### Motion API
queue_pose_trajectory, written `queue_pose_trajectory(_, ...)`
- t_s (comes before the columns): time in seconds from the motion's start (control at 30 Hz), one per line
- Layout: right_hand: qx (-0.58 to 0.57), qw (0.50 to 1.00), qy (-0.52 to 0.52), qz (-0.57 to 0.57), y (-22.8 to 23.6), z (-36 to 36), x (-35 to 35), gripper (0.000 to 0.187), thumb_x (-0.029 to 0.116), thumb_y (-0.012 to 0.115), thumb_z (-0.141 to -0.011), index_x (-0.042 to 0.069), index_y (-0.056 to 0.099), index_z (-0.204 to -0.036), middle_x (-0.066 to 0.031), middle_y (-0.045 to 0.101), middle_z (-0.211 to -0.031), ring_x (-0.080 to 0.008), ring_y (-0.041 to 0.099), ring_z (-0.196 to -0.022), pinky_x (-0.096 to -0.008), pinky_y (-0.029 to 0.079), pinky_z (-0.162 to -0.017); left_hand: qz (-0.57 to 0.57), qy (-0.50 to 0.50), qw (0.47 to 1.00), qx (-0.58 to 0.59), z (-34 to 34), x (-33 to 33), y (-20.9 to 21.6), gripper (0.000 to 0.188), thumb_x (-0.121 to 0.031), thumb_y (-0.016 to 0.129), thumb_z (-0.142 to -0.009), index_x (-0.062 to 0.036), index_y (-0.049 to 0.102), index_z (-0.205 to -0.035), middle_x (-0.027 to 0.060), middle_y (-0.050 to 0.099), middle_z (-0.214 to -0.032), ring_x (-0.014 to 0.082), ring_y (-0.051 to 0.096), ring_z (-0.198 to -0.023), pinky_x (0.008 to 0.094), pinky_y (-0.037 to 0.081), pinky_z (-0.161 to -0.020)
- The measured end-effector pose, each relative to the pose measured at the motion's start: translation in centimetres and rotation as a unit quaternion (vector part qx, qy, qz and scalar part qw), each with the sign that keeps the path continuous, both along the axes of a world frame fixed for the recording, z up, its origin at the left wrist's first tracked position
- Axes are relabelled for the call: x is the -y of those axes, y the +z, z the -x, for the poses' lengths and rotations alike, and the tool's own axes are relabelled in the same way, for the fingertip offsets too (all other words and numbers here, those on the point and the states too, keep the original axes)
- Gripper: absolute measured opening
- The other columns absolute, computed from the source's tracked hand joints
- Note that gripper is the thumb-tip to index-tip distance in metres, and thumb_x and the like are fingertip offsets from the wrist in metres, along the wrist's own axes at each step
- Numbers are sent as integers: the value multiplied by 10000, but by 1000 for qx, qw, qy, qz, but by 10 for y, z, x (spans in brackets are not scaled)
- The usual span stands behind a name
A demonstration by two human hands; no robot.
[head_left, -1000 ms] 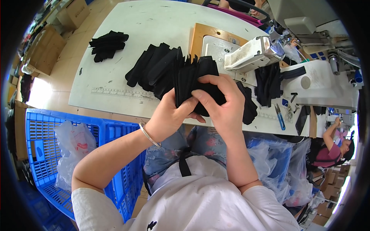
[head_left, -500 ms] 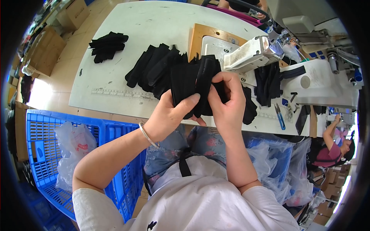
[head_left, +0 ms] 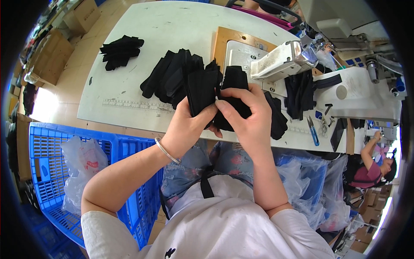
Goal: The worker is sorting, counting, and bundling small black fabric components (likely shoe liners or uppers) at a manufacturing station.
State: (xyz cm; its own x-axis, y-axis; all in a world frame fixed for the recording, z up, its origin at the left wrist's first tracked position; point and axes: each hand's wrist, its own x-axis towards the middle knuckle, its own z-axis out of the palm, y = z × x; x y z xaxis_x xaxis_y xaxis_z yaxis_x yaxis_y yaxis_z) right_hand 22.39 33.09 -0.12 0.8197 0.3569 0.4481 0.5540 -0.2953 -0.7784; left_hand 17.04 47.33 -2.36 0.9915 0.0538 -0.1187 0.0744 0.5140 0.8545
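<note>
My left hand (head_left: 186, 127) is closed round a stack of black fabric pieces (head_left: 202, 90), thumb across its lower front. The right hand (head_left: 251, 115) is beside it, with thumb and forefinger pinched at the stack's right edge. What lies between those two fingertips is too small to make out. Behind my right fingers more black fabric (head_left: 235, 77) stands out toward the sewing machine. A spread pile of black fabric pieces (head_left: 166, 75) lies on the white table (head_left: 142, 26), just beyond my left hand.
A smaller black pile (head_left: 122, 52) lies at far left. The sewing machine (head_left: 280, 60) stands right of centre, with black strips (head_left: 299, 95) beside it. Blue thread snips (head_left: 313, 131) lie near the table's front edge. A blue crate (head_left: 69, 127) stands at left, plastic bags (head_left: 297, 177) at right.
My right hand's fingertips have moved left to the stack's edge. The folded piece that stood between my hands has swung left against the stack in my left hand.
</note>
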Motion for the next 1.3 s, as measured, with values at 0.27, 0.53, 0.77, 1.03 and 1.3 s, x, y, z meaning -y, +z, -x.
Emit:
queue_pose_trajectory(0.27,-9,997,-71,-8,2,3,-5,92,51,712,-798,30,690,-884,-94,589,-850,-227,618,-768,-321,472,-681,-120,-27,992,4,5,-5,-2,291,-295,500,-1001,-25,564,-1089,25,566,-876,116,531,-730,280,447,-616)
queue_pose_trajectory(0.53,47,990,-133,-28,0,-2,3,106,27,701,-795,42,667,-894,-79,570,-848,-215,582,-757,-305,456,-688,-37,-21,998,41,4,-1,1,528,-383,429,-1012,-20,405,-1396,11,516,-983,92,467,-797,283,415,-659)
queue_pose_trajectory(0.77,56,997,-35,-33,-3,9,-7,132,95,736,-798,40,668,-897,-97,569,-902,-239,600,-791,-334,477,-697,-68,-27,997,16,6,-4,-8,451,-315,397,-1023,-44,442,-1381,29,541,-1178,107,518,-941,269,436,-763)
queue_pose_trajectory(1.03,20,999,-40,-25,-2,3,-4,133,106,723,-815,21,644,-881,-98,590,-845,-230,606,-764,-317,471,-680,-45,-16,999,-21,7,-2,-6,375,-230,444,-1006,-60,472,-1340,37,568,-1157,126,546,-1027,284,481,-844)
queue_pose_trajectory(1.3,-51,986,-97,-127,-5,-12,8,100,75,664,-877,-5,605,-886,-23,591,-857,-85,510,-744,-247,436,-682,99,-54,994,13,1,-7,15,353,-189,455,-985,4,497,-1277,137,642,-998,188,633,-810,361,572,-648)
